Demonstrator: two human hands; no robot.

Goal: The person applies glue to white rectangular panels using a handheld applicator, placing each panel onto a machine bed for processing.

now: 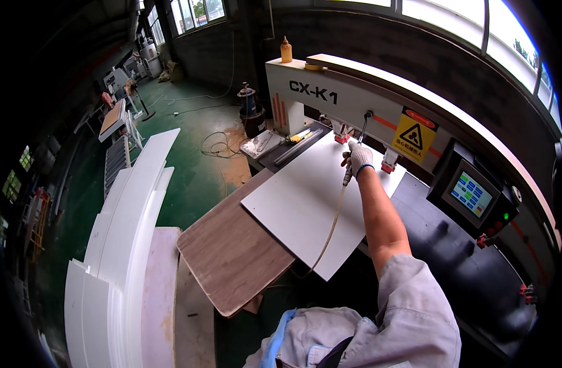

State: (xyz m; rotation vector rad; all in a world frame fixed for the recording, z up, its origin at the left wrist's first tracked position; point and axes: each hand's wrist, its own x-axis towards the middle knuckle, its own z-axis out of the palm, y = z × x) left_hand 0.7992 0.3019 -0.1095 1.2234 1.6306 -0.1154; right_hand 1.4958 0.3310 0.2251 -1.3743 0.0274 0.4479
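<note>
Head view: the right hand point(358, 156), gloved in white, is closed around a slim air gun point(348, 176) whose pale hose point(331, 230) trails back over a white panel point(315, 199); the left hand is out of view. The gun sits at the far edge of the panel, just below the red-tipped heads point(342, 138) of a white machine point(354, 101). It looks light and rigid, best held round its barrel as here, while the hose is limp and could drag across the panel. The panel looks stiff, flat and smooth-faced, probably slippery and awkward for one hand; its long edges offer the surest hold. It lies on the dark worktop point(453, 257), overlapping a brown board point(232, 251). A touch screen point(471, 193) stands to the right. More white panels point(118, 257) are stacked at left on a green floor point(195, 165); windows point(453, 18) line the far wall.
</note>
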